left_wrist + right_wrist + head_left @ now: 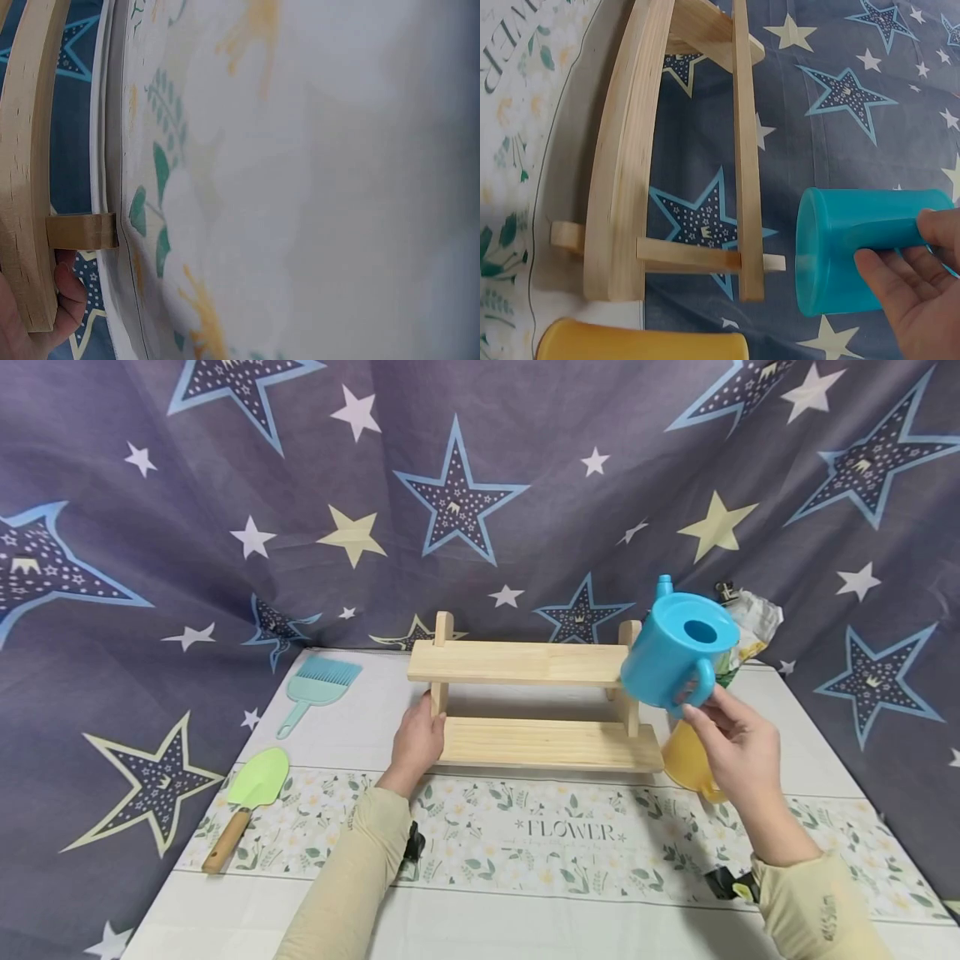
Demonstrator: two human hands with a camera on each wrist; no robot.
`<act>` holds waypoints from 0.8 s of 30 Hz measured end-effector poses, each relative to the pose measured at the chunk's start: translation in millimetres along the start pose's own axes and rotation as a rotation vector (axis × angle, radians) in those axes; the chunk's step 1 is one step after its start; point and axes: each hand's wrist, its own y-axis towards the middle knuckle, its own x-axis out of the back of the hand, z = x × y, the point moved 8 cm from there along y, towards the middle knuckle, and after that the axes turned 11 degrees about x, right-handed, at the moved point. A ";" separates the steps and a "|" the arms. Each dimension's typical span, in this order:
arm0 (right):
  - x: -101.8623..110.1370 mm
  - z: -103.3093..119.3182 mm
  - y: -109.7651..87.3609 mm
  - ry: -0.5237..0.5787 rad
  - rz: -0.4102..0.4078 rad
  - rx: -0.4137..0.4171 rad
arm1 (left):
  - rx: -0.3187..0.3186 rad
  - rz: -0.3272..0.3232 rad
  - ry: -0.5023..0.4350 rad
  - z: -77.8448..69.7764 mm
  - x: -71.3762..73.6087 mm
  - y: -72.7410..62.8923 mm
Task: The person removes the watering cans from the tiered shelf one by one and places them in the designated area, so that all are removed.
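Observation:
A two-tier wooden shelf (525, 662) stands at the middle of the table. My left hand (418, 737) grips the left end of its lower board; in the left wrist view the thumb and fingers (69, 296) wrap that board's end. Up at the right, my right hand (738, 747) holds a blue watering can (667, 652) by its handle, above table height and beside the shelf's upper right end. In the right wrist view the blue can (862, 247) lies across the fingers (892, 281). Below it stands a yellow watering can (686, 756), partly hidden by the right hand.
A light blue brush (318, 685) and a green trowel (258, 777) with a wooden handle lie at the left. Behind the blue can, a clipped bag (757, 618) stands at the back right. A floral runner (525, 835) crosses the table before a starry curtain.

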 end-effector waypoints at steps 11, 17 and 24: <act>22.0 -6.9 -3.2 -0.046 -0.026 -0.048 | -0.014 -0.004 -0.002 -0.8 0.3 -1.0; 29.8 -11.5 -4.7 -0.050 -0.023 -0.060 | -0.006 -0.002 0.001 -0.8 0.1 -1.5; 41.2 -17.4 -7.7 -0.086 -0.029 -0.074 | -0.013 0.001 0.003 -1.2 -0.7 -1.1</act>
